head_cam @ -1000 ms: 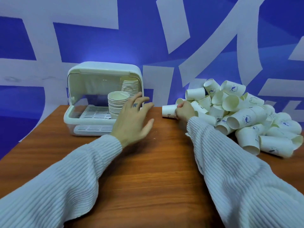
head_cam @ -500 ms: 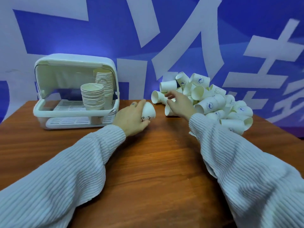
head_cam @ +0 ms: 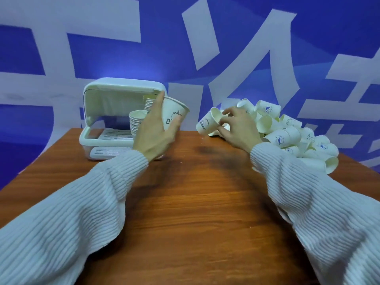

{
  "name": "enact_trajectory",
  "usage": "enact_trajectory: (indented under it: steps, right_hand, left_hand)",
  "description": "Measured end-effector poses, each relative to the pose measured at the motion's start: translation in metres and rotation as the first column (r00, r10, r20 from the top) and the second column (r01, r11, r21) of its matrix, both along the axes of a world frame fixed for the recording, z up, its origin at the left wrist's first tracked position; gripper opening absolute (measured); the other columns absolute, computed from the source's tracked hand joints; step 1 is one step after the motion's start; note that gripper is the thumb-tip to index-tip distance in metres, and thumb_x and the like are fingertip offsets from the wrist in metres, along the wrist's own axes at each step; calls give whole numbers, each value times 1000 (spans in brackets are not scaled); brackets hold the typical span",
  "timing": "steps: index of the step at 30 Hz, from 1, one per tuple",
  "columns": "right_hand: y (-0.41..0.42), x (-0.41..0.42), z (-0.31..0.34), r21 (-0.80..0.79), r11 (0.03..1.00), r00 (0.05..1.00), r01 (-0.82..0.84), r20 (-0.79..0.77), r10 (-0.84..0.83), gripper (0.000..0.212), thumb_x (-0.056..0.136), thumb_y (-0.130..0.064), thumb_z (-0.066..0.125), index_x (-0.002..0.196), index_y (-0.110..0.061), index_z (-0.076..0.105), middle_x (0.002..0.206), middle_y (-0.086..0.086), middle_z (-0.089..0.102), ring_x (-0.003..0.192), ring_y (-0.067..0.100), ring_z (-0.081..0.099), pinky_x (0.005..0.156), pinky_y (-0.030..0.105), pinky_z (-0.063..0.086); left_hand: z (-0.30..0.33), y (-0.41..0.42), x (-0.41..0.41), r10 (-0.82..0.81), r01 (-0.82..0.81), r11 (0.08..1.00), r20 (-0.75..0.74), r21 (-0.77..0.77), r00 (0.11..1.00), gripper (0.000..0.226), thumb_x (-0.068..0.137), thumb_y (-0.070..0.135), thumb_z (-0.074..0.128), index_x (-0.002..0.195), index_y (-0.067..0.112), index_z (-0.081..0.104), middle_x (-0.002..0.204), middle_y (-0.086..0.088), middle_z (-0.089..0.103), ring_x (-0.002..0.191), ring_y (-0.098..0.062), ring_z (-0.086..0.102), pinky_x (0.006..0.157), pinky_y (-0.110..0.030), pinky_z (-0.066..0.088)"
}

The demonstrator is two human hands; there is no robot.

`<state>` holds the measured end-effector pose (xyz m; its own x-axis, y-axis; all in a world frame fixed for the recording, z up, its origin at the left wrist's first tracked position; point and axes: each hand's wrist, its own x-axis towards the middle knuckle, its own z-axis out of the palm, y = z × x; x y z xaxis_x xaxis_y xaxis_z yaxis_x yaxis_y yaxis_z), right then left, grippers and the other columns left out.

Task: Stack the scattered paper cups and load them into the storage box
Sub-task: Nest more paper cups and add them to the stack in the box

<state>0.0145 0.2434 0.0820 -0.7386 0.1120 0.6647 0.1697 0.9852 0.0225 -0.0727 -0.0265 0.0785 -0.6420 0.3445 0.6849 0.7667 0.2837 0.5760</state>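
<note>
Left hand: fingers and thumb curled round a single paper cup, held clear of the table, tilted, mouth up and to the right. Right hand: fingers pinching the rim of a second cup at the near edge of the loose pile; that cup lies on its side, mouth toward the hand.

Storage box sits at the table's far left, lid up, two stacks already standing inside. Pile well apart from it, on the right.

Risks, as judged:
- Rim pinch is thin; squeezing could crease the paper so the cup won't nest.
- Pulling it from the pile may drag neighbours along; several lie near the table's right edge and could roll off.
- Cups face differing ways, so nesting needs one turned first; forcing them skewed would jam or crumple.
- Left hand is close before the box opening; a careless reach could topple the stacks inside.
</note>
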Motion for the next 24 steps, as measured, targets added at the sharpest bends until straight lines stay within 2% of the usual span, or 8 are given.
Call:
enact_trajectory:
  steps: [3, 5, 7, 10, 12, 15, 20, 24]
  right_hand:
    - [-39, -14, 28, -211, 962, 974, -173, -182, 135, 16, 94, -28, 65, 96, -15, 74, 99, 1, 72, 96, 29, 61, 90, 47, 47]
    - [-68, -26, 44, -321, 905, 950, -279, -230, 211, 16, 96, -28, 62, 106, -22, 73, 101, -7, 75, 100, 19, 65, 91, 41, 50]
    - [-94, -39, 55, -356, 862, 926, -361, -247, 286, 20, 97, -26, 62, 114, -25, 73, 108, -11, 76, 104, 11, 67, 94, 35, 51]
    - [-130, -60, 65, -346, 829, 896, -440, -232, 378, 22, 100, -18, 62, 118, -17, 74, 112, -5, 77, 108, 14, 68, 98, 33, 50]
    - [-147, -75, 68, -350, 826, 897, -441, -170, 407, 24, 101, -13, 61, 119, -15, 75, 116, 0, 76, 111, 20, 68, 100, 37, 50]
    - [-162, -94, 70, -286, 883, 919, -372, 18, 393, 31, 101, -12, 56, 125, -20, 74, 125, 3, 74, 117, 25, 66, 102, 42, 50]
    - [-172, -108, 58, -203, 934, 842, -294, 408, 354, 42, 104, -7, 45, 139, -19, 66, 144, 1, 64, 132, 23, 57, 108, 33, 44]
    - [-172, -109, 43, -191, 943, 824, -274, 458, 332, 51, 100, -4, 41, 145, -20, 61, 147, 3, 61, 137, 25, 55, 115, 36, 42]
  left_hand:
    - [20, -18, -10, 112, -127, 968, 81, 216, 990, 70, 93, 42, 52, 154, 26, 22, 137, -8, 55, 118, -27, 55, 100, -41, 43]
    - [29, -33, -17, 132, -172, 925, 139, 337, 981, 68, 90, 38, 56, 148, 22, 26, 128, -5, 56, 111, -22, 58, 98, -40, 48]
    - [32, -45, -25, 122, -197, 890, 201, 412, 972, 65, 87, 34, 64, 141, 18, 29, 121, -1, 54, 105, -16, 60, 96, -37, 51]
    - [30, -65, -38, 156, -244, 860, 225, 447, 962, 70, 80, 43, 67, 134, 18, 30, 126, -3, 53, 109, -20, 61, 97, -44, 52]
    - [27, -75, -43, 167, -256, 860, 231, 442, 959, 70, 82, 41, 68, 135, 18, 30, 131, -4, 50, 112, -21, 59, 95, -41, 53]
    - [22, -86, -44, 188, -267, 875, 224, 403, 956, 74, 85, 37, 70, 142, 23, 25, 134, -2, 48, 117, -19, 56, 93, -33, 50]
    - [17, -95, -48, 247, -294, 912, 192, 286, 950, 89, 87, 40, 71, 156, 24, 18, 146, -1, 36, 123, -9, 39, 100, -32, 37]
    - [22, -91, -60, 271, -298, 936, 156, 186, 950, 82, 85, 47, 70, 152, 21, 31, 143, -3, 39, 127, -20, 46, 102, -36, 42]
